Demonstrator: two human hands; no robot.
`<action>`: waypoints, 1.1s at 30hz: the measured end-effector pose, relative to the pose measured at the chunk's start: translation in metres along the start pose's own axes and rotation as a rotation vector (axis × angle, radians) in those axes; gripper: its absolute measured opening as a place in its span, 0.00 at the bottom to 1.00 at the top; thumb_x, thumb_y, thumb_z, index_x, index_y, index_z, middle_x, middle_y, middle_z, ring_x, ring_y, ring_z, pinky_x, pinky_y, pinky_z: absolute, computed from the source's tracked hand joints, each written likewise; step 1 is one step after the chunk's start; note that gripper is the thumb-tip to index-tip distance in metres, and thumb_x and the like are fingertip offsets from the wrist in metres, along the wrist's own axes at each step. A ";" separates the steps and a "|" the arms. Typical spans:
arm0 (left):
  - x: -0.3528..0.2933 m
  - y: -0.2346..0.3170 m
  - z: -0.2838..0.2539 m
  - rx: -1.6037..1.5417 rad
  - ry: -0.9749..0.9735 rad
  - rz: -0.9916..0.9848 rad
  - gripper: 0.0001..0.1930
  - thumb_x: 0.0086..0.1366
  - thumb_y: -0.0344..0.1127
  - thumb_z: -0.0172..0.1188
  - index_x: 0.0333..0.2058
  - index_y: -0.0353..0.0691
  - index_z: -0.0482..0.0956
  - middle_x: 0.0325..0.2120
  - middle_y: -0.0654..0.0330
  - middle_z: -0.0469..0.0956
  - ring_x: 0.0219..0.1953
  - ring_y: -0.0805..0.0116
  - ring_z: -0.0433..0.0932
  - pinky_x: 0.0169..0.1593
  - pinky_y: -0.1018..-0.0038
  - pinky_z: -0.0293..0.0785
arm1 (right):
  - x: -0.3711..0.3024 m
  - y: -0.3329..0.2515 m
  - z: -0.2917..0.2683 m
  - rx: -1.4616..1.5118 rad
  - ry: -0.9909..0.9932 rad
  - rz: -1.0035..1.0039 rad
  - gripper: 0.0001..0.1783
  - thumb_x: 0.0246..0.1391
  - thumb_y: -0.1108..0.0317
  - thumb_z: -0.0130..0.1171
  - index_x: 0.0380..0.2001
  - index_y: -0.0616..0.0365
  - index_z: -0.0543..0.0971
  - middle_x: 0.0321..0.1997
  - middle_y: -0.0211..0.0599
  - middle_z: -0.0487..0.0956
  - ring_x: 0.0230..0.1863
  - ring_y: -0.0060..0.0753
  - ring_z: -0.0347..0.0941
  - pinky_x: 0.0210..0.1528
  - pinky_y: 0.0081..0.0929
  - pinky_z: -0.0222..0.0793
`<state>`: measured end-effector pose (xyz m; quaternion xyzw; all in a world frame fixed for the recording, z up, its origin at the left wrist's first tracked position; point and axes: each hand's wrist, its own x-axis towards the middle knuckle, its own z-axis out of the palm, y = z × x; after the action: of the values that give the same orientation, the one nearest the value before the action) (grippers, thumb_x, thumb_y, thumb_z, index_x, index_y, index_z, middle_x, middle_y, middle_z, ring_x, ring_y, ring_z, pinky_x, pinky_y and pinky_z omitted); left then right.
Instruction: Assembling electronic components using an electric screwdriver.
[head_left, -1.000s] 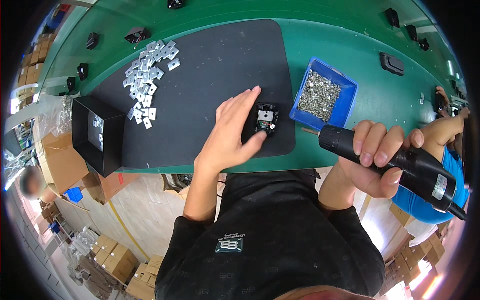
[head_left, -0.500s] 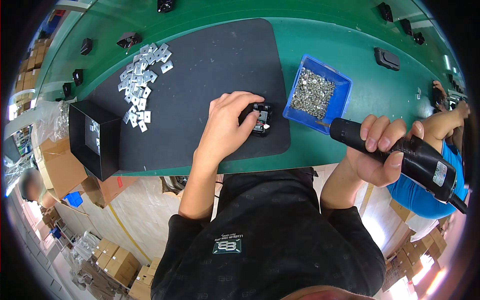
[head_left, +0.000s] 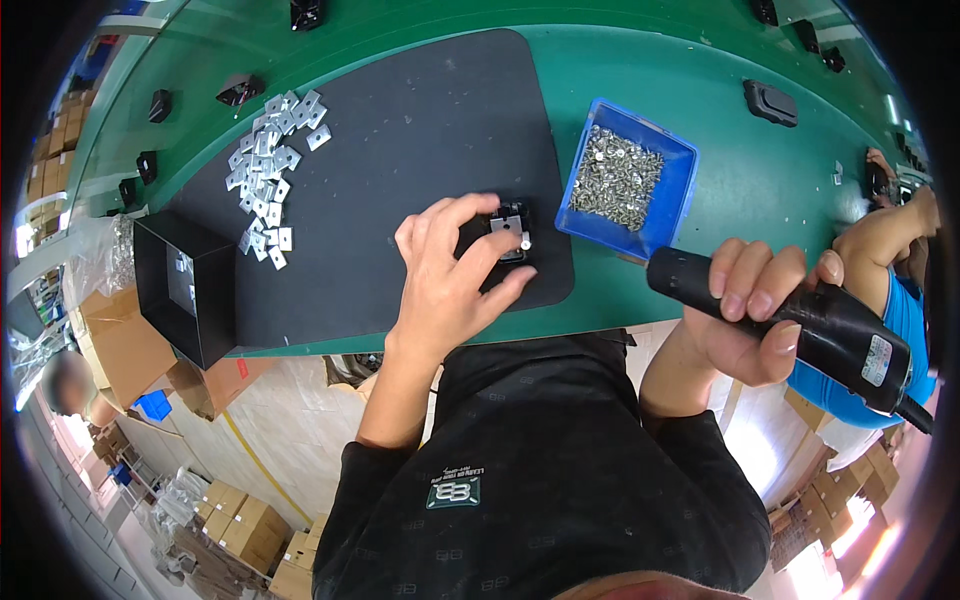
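The small black part (head_left: 510,232) is sitting on the dark mat (head_left: 420,150) near the blue screw bin (head_left: 672,205), the left hand (head_left: 450,275) gripping it steady. The right hand (head_left: 755,320) is clenching the black electric screwdriver (head_left: 800,325); holding the part flat and the driver upright seems wise

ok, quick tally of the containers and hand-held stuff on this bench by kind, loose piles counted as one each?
Blue plastic bin of small silver screws: 1
Open black box: 1
Pile of flat silver metal plates: 1
Small black part with a silver plate, under the left hand: 1
Black electric screwdriver, in the right hand: 1
Total: 5
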<state>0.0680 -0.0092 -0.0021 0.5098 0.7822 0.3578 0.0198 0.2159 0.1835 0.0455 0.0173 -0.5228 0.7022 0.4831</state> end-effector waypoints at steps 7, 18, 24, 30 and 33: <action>-0.004 -0.006 0.011 0.003 -0.150 -0.111 0.44 0.34 0.31 0.74 0.55 0.39 0.66 0.53 0.56 0.69 0.58 0.57 0.66 0.62 0.57 0.51 | -0.011 0.024 0.038 0.041 -0.060 0.122 0.31 0.52 0.61 0.61 0.56 0.55 0.59 0.23 0.27 0.67 0.19 0.22 0.63 0.24 0.23 0.61; 0.000 0.013 0.000 -0.101 -0.148 -0.053 0.41 0.34 0.29 0.72 0.53 0.39 0.69 0.46 0.56 0.68 0.49 0.56 0.69 0.58 0.54 0.61 | -0.015 0.031 0.048 0.036 -0.010 0.211 0.32 0.50 0.63 0.65 0.53 0.51 0.58 0.22 0.29 0.71 0.21 0.27 0.68 0.29 0.28 0.69; 0.001 0.016 -0.003 -0.084 -0.160 -0.052 0.40 0.34 0.29 0.72 0.52 0.39 0.69 0.46 0.56 0.68 0.50 0.57 0.69 0.58 0.54 0.61 | -0.015 0.028 0.050 0.028 -0.004 0.202 0.33 0.50 0.62 0.65 0.53 0.52 0.57 0.21 0.29 0.70 0.20 0.26 0.68 0.27 0.27 0.68; 0.002 0.016 -0.001 -0.079 -0.182 -0.041 0.41 0.33 0.28 0.72 0.53 0.39 0.69 0.47 0.56 0.69 0.50 0.58 0.69 0.58 0.54 0.60 | -0.017 0.029 0.048 0.027 -0.002 0.220 0.33 0.50 0.61 0.65 0.53 0.51 0.57 0.21 0.29 0.70 0.20 0.27 0.67 0.27 0.27 0.68; 0.002 0.018 -0.001 -0.073 -0.191 -0.047 0.41 0.34 0.28 0.72 0.53 0.39 0.69 0.47 0.57 0.69 0.50 0.58 0.69 0.58 0.54 0.59 | -0.018 0.028 0.047 0.026 -0.007 0.236 0.33 0.50 0.61 0.65 0.53 0.51 0.58 0.22 0.29 0.70 0.20 0.27 0.67 0.28 0.28 0.68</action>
<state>0.0802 -0.0040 0.0102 0.5220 0.7748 0.3354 0.1211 0.1835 0.1371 0.0375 -0.0355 -0.5135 0.7608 0.3952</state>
